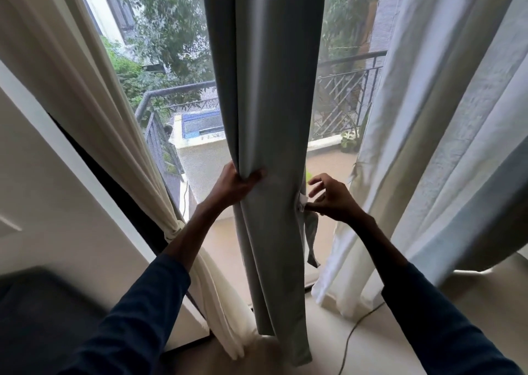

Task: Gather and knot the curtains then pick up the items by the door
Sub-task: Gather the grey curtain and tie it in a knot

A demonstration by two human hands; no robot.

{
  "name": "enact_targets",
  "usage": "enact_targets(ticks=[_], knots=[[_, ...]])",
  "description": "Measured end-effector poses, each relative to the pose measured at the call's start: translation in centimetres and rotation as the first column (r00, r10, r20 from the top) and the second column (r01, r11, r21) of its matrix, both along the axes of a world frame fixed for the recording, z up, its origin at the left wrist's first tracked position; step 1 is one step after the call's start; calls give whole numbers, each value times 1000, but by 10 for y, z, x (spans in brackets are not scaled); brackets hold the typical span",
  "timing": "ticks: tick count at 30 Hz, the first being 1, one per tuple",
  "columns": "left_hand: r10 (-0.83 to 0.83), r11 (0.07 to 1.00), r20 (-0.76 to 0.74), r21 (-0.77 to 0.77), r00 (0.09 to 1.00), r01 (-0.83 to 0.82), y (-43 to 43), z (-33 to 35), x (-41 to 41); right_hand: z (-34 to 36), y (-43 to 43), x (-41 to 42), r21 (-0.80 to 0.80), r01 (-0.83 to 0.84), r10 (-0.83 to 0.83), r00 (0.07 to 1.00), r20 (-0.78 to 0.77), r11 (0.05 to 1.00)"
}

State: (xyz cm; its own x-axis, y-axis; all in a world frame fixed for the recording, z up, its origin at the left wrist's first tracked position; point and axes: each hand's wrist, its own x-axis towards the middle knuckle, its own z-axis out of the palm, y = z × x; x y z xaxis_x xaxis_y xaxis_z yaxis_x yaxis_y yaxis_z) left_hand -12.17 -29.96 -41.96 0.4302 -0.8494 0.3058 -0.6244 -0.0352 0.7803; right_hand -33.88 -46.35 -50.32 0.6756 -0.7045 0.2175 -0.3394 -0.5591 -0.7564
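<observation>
Balcony door glass behind, grey-green fabric curtain hangs centre. Left hand fingers grip its bunched folds; right hand pinches the thin tie strip at curtain's right edge, other fingers spread.

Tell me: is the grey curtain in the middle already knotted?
No, the grey curtain hangs straight, merely bunched by the left hand.

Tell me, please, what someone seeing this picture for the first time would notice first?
The eye lands on the grey curtain hanging down the centre, bunched into a column. The left hand grips its left edge while the right hand pinches a small tie strap at its right edge. Next come the cream curtain on the left, already tied back, and the loose white curtain on the right.
</observation>
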Motion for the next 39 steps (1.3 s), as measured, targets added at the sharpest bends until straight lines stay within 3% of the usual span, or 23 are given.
enact_targets(ticks=[3, 9, 12, 16, 18, 19, 21, 23, 25, 27, 30, 33, 36, 39], knots=[[-11, 1000, 2, -11, 1000, 11, -2, 0, -1, -6, 2, -1, -105, -5, 9, 999, 37, 994], [-17, 1000, -3, -8, 1000, 17, -5, -2, 5, -8, 7, 4, -89, -63, 69, 996, 56, 994], [-17, 1000, 14, -11, 1000, 17, -6, -4, 10, -8, 10, 5, -166, -56, 64, 997, 44, 985], [-43, 999, 5, -24, 999, 43, -6, -5, 11, 3, -5, -7, -226, 68, -27, 984, 177, 972], [-44, 999, 6, -22, 999, 44, -6, -6, 9, 7, -19, -8, -243, 112, -99, 993, 62, 964], [-47, 999, 9, -21, 999, 47, -6, -7, 8, 10, -22, -5, -212, 72, -82, 996, -40, 975], [-54, 998, 0, -11, 999, 54, -5, -7, 5, 26, -22, -1, 31, -98, 102, 983, -150, 995], [-57, 998, 2, 2, 998, 57, -4, -7, 6, 53, -16, -3, 309, -287, 333, 937, -107, 907], [-82, 997, 0, 2, 997, 82, -2, -7, 8, 73, -18, -5, 455, -404, 457, 890, -7, 794], [-105, 994, -7, 2, 994, 105, -2, -6, 10, 86, -18, 1, 477, -459, 487, 870, 73, 749], [-165, 986, -21, 11, 986, 165, -2, -5, 13, 89, -17, 19, 362, -468, 475, 877, 75, 806], [-252, 965, -101, 52, 962, 258, -2, -6, 17, 83, -15, 33, 368, -452, 450, 888, 98, 813], [-297, 948, -163, 65, 941, 311, 2, -5, 25, 66, -16, 37, 428, -369, 386, 921, 50, 825], [-262, 957, -204, 67, 943, 281, 6, -6, 32, 50, -14, 35, 391, -255, 287, 958, -23, 884]])
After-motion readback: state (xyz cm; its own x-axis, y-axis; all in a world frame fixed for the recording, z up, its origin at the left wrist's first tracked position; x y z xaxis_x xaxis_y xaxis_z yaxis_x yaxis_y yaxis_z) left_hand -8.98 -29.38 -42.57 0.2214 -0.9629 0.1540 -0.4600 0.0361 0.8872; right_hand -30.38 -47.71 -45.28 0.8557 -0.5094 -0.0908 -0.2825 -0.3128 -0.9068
